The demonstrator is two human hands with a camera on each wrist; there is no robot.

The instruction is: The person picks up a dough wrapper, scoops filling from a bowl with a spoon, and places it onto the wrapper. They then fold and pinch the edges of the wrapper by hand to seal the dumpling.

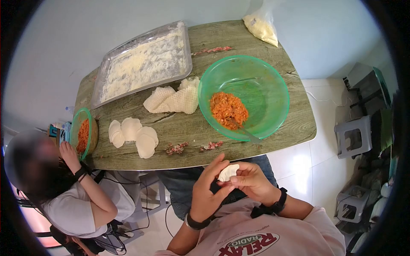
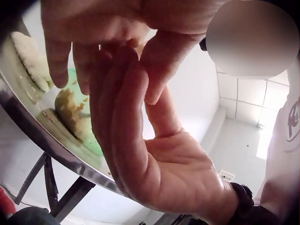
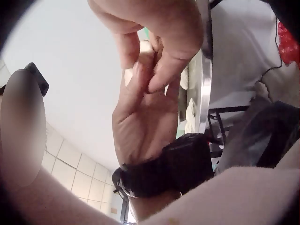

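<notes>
While right hand (image 1: 255, 182) pinches dumpling (image 1: 229, 173), larger bowl (image 1: 268, 96) holds filling (image 1: 226, 108).

My shirt (image 1: 294, 232) bears all the lettering I can read. RELAX runs in big dark-red capitals across its oval badge (image 1: 249, 245), with smaller RADIO on the green within. Just above the badge, a fine line seems to begin "Happiness"; its other words are too tiny.

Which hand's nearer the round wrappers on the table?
Left. The left hand is below and right of the round wrappers in the head view; the right hand is farther right, beyond the left.
</notes>
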